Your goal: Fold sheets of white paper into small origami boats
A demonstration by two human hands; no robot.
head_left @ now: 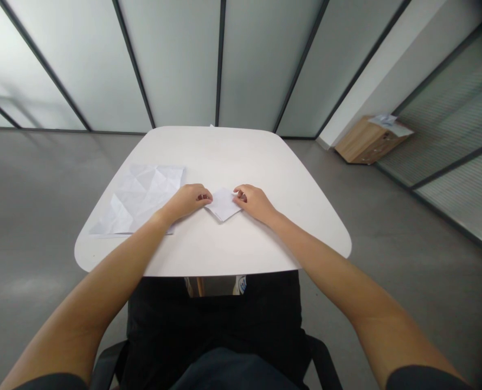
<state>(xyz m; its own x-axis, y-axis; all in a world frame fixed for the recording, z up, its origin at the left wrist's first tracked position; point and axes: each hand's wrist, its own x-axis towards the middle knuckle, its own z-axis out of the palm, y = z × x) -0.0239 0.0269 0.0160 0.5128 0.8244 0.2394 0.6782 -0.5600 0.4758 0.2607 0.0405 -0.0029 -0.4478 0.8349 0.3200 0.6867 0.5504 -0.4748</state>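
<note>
A small folded piece of white paper [223,206], shaped like a diamond, lies on the white table [241,249] with one corner towards me. My left hand [192,199] pinches its left corner between thumb and fingers. At the opposite corner, my right hand [252,200] closes its thumb and fingertips on the paper's right edge. Both hands rest low over the tabletop. Left of my left hand lies a larger creased sheet of white paper [143,192], partly covered by my left forearm.
Frosted glass panels [175,65] stand behind the table. A wooden cabinet [366,142] with papers on top is on the floor at the right, beside a white pillar. Black chair arms show at both sides of my lap.
</note>
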